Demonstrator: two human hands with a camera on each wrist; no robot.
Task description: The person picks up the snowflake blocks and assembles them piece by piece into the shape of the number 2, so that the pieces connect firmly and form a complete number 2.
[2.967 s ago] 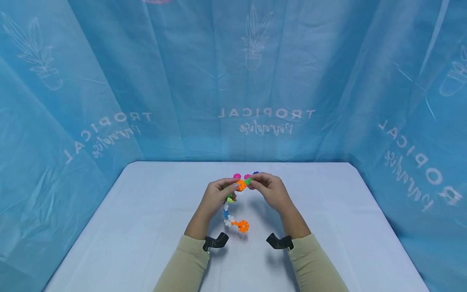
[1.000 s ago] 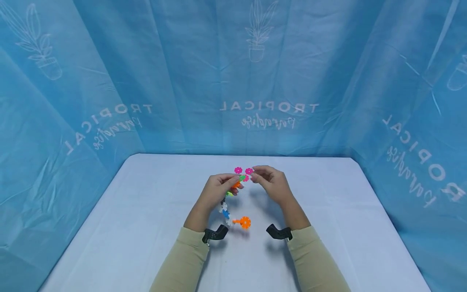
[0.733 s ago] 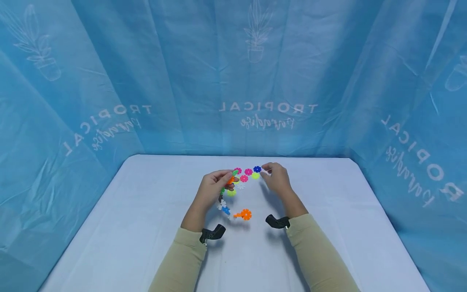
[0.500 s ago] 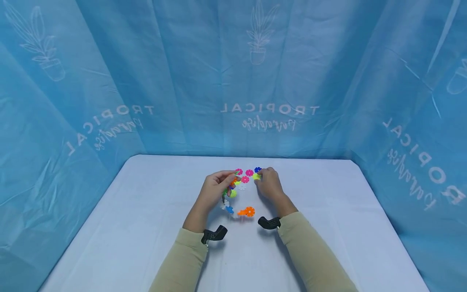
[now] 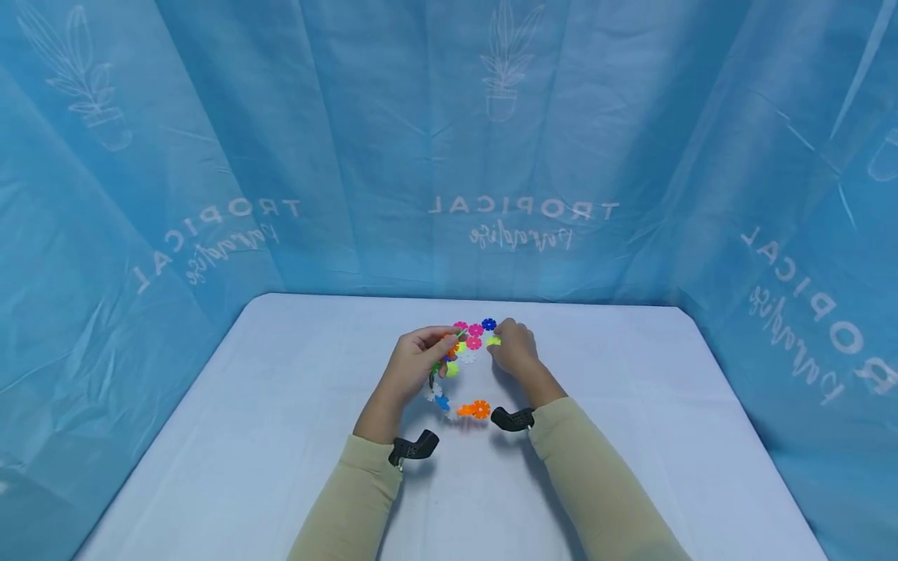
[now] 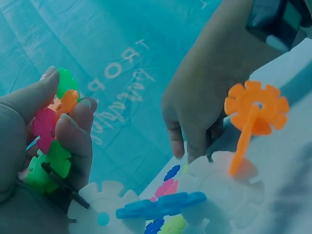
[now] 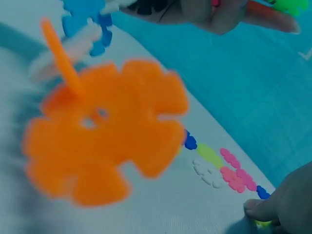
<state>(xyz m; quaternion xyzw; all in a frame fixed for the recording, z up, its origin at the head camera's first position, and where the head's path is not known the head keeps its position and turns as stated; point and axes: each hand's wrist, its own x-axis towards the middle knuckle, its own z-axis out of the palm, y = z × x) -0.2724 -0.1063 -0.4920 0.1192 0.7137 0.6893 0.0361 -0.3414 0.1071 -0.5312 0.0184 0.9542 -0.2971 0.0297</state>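
My left hand [image 5: 414, 362] grips one end of a curved chain of interlocking plastic snowflake discs. In the left wrist view, a green disc [image 6: 67, 84] stands at the fingertips, with orange, pink and green ones within the hand. From there the chain runs through a black disc [image 6: 66, 185], a white disc [image 6: 105, 204], a blue disc [image 6: 161, 205] and another white one to two orange discs; the end one [image 6: 257, 108] faces outward. My right hand [image 5: 515, 347] reaches down at the table, thumb and fingertips pinching a yellow disc [image 5: 494, 341], mostly covered in the right wrist view.
Loose discs lie on the white table [image 5: 295, 405] between the hands: several pink ones [image 7: 234, 179], a dark blue one [image 5: 489, 324], a white one [image 7: 207, 173] and yellow ones [image 7: 209, 155]. Blue printed curtains [image 5: 379, 156] surround the table's back and sides.
My right hand left the green disc at the chain's end, moved right past the loose discs, and came down on the yellow one. The left hand kept the chain and drew slightly left.
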